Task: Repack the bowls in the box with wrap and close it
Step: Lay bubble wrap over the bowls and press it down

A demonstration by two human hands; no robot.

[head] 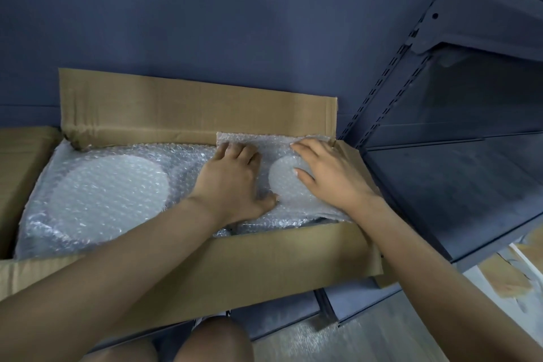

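An open cardboard box (235,267) stands against a blue wall, its far flap (191,109) upright. Bubble wrap (182,167) covers everything inside. A large round bowl (108,185) shows through the wrap at the left; a smaller round bowl (286,182) lies under the wrap at the right. My left hand (232,182) lies flat on the wrap just left of the small bowl, fingers spread toward the far wall of the box. My right hand (326,170) presses the wrap over the small bowl's right side, fingers straight.
A blue metal shelving unit (440,156) rises right of the box. Another cardboard flap (20,161) lies at the left. Torn cardboard scraps (505,276) sit on the floor at the right. My knees (211,341) are below the box.
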